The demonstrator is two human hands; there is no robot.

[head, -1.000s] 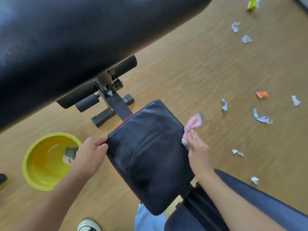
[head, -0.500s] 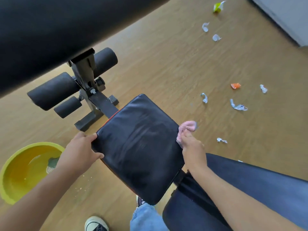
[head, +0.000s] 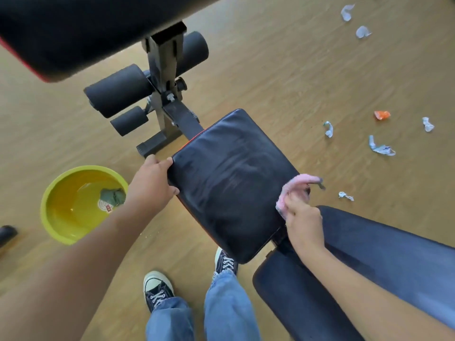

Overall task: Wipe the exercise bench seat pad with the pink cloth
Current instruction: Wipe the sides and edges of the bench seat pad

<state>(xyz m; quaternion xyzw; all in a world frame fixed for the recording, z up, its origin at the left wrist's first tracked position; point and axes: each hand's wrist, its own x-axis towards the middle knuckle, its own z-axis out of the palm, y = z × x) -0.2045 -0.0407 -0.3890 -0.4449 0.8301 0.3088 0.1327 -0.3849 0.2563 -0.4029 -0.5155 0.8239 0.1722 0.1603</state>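
the black seat pad (head: 234, 178) runs lengthwise from the foam rollers (head: 118, 91) toward the backrest (head: 384, 262). the left hand (head: 150, 183) clasps its left edge, and the right hand (head: 301, 217) is closed on the pink cloth (head: 296, 187) at its right edge. on the floor, a yellow basin (head: 61, 190) holds water and a grey-green rag (head: 113, 196).

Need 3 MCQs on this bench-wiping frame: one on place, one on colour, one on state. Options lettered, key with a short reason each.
1. Where is the pink cloth?
A. at the seat pad's right edge
B. in the basin
C. on the floor

2. What colour is the basin on the floor?
A. red
B. yellow-green
C. white

3. What is the left hand doing?
A. lying flat on the floor
B. holding the cloth
C. gripping the seat pad's left edge

Key:
1 A: the right hand holds the cloth bunched against the right edge of the seat pad.
2 B: its rim and wall are yellow-green, with liquid inside.
3 C: its fingers curl round the pad's left edge.
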